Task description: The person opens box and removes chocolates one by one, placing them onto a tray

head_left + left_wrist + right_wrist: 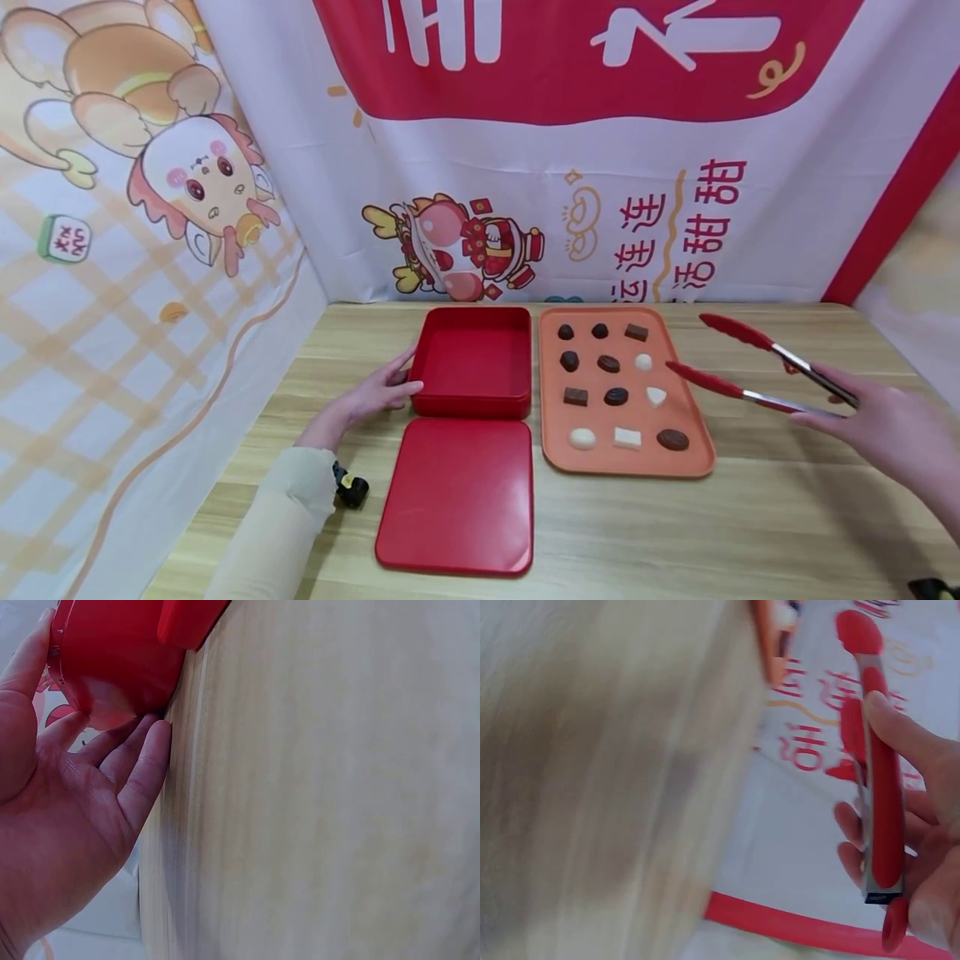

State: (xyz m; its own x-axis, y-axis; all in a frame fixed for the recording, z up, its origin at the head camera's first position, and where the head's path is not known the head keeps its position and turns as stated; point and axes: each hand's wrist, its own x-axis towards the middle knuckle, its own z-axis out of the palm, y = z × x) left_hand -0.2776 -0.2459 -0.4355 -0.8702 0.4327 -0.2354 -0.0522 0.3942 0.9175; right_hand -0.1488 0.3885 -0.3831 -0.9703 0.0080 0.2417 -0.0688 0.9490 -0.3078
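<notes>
My left hand touches the left side of an open red box. In the left wrist view, the thumb lies along the box's rim and the mostly straight fingers reach along its wall near the tabletop. Tongs with red tips and red grips are held in my right hand, their arms spread apart. Their lower tip overlaps the right edge of an orange tray, near a round white chocolate. Dark, brown and white chocolates stand in rows on the tray.
A red lid lies flat in front of the box. The wooden table meets a printed cloth backdrop at the back, and another printed cloth hangs at the left.
</notes>
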